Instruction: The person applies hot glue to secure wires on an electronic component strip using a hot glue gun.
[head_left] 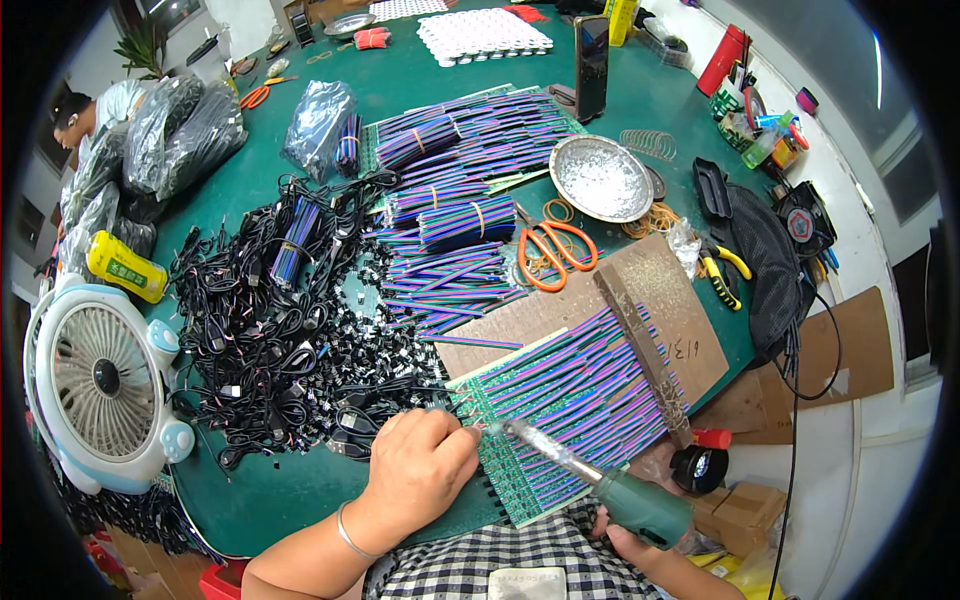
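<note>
At the near right of the green table (222, 505), the right hand (630, 543) is gripping a soldering iron (628, 496) by its smooth green handle, probably light and best held there, clear of the metal barrel. Its tip is pointing at the thin, stiff-looking circuit panel (507, 482), where flexible multicoloured ribbon wires (578, 392) are lying under a rough wooden bar (645, 358). The left hand (422, 465) is resting, fingers curled, by the panel's left edge; whether it is pinching anything, I cannot tell.

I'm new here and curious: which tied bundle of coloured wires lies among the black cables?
The leftmost bundle, surrounded by black cables. The other bundles lie farther right: one beside the plastic bag, the rest on coloured wires.
</note>
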